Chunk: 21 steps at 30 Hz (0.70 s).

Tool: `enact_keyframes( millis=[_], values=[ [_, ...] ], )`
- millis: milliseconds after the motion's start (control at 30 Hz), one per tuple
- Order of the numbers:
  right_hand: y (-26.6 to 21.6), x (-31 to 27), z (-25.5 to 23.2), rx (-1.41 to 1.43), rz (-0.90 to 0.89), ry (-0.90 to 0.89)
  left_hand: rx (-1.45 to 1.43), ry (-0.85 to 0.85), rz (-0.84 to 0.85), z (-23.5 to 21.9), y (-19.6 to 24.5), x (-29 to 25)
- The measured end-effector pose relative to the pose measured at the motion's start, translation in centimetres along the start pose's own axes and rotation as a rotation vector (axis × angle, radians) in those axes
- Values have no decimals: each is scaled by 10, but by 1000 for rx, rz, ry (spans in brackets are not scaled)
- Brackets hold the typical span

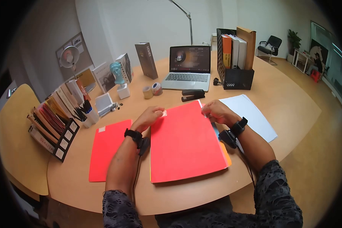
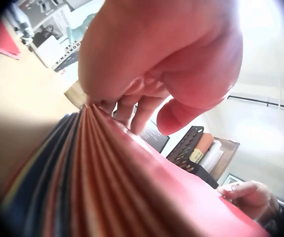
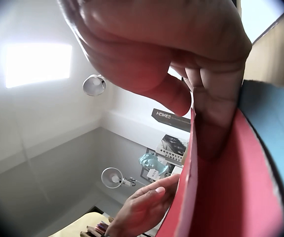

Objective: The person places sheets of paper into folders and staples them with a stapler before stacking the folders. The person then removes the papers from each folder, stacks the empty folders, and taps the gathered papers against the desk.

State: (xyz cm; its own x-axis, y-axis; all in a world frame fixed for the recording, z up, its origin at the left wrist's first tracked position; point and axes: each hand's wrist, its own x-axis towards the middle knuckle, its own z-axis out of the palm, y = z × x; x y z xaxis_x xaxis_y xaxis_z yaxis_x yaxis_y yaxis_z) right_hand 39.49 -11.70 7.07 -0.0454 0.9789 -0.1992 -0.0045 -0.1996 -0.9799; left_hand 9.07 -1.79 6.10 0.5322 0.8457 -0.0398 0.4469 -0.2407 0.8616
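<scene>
A thick stack of folders with a red folder (image 1: 186, 144) on top lies in front of me. My right hand (image 1: 217, 112) pinches the red folder at its far right edge. In the right wrist view its thumb is on the outside of the red cover (image 3: 184, 197), its fingers inside, with a blue sheet (image 3: 272, 128) beyond. My left hand (image 1: 150, 117) rests at the far left corner by a small white label (image 1: 164, 113). Seen from the left wrist, its fingers touch the stack's edge and the thumb stays apart. Orange and dark blue layers (image 2: 58, 158) show beneath.
Another red folder (image 1: 108, 152) lies at left, white paper (image 1: 250, 117) at right. Behind stand a black stapler (image 1: 193, 94), tape rolls (image 1: 148, 92), a laptop (image 1: 188, 72), a black book holder (image 1: 237, 78), a bust (image 1: 119, 76), a pen holder (image 1: 90, 114) and a file rack (image 1: 66, 138).
</scene>
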Motion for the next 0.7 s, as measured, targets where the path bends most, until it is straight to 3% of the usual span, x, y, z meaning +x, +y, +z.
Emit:
enact_keyframes(
  millis=[100,167,467,633,700],
  values=[
    [6,5,-3,22,15,-1,7,-43,-22,3,0,-3],
    [10,10,-4,40,33,3,-159,-16,63,4,-9,-2],
    [13,12,-5,233,102,-105,-289,9,175,4,-25,1],
    [13,14,-6,497,84,-338,-267,-18,117,4,-13,-7],
    [17,20,-8,483,64,-370,-281,-21,103,5,-15,-7]
  ],
)
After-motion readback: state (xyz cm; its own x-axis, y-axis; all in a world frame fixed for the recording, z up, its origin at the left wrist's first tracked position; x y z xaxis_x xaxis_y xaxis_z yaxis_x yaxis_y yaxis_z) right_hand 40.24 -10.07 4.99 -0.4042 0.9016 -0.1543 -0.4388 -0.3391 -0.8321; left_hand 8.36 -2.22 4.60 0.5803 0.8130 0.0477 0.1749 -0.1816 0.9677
